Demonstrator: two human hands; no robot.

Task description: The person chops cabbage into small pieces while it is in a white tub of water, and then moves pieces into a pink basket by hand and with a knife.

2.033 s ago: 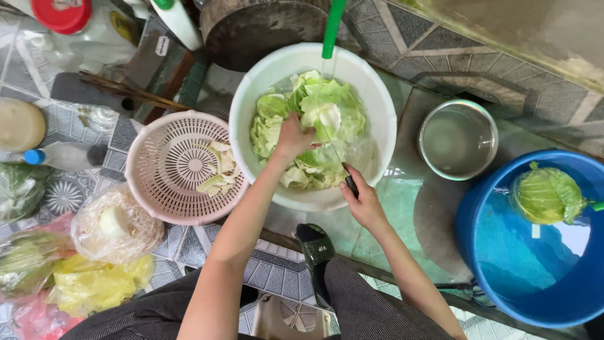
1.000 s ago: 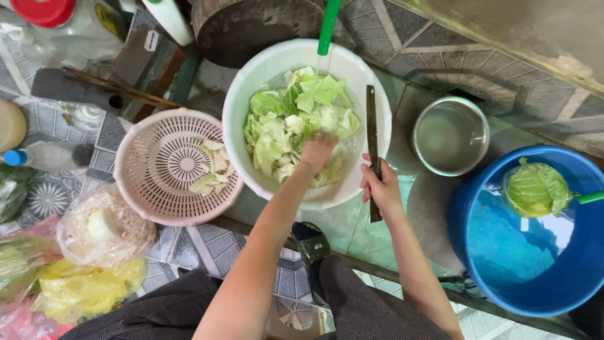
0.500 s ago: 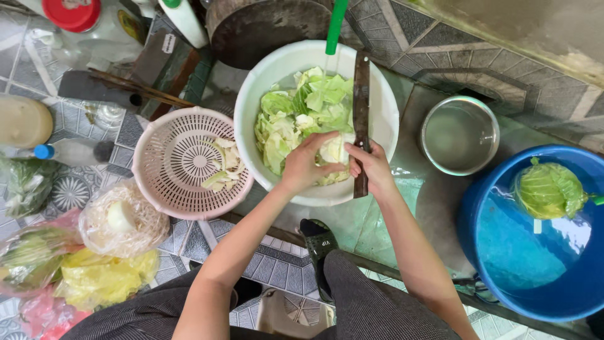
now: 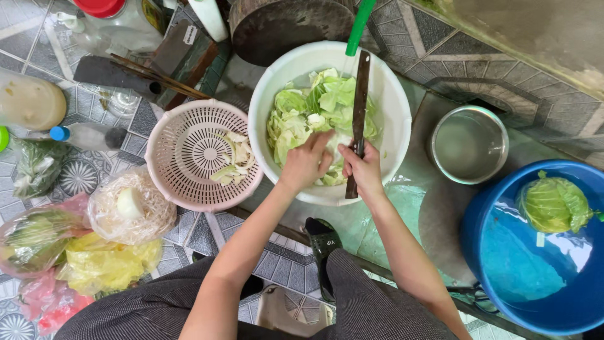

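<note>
Both hands are working over the white basin point(image 4: 390, 94), which is sitting on the tiled floor point(image 4: 402, 38) and holding a heap of torn green cabbage leaves point(image 4: 314, 110). The right hand point(image 4: 362, 167) is gripping a long knife point(image 4: 360, 101), fingers wrapped tight around its handle, and the dark blade is pointing away from the body across the basin towards a green handle point(image 4: 358, 25) leaning on the far rim. The left hand point(image 4: 307, 162) is pinching a pale piece of cabbage point(image 4: 332, 140) just beside the knife, fingers closed on it; the two hands are nearly touching.

Just left of the basin, rim against rim, a pink colander point(image 4: 182, 135) is carrying a few pale cabbage scraps point(image 4: 231, 160). To the right, a small steel pot point(image 4: 469, 145) is standing apart from the basin, and beyond it a blue tub point(image 4: 503, 252) of water is holding a whole cabbage head point(image 4: 553, 203) floating at its far side.

Along the left edge, plastic bags of vegetables point(image 4: 94, 258) are lying in a cluster, one clear bag point(image 4: 132, 211) showing noodle-like strands and a white lump. Further up, a cleaver point(image 4: 104, 72) with chopsticks point(image 4: 157, 77) resting across it is lying near a round wooden chopping block point(image 4: 286, 28). A dark sandal point(image 4: 322, 242) is showing between the person's knees.
</note>
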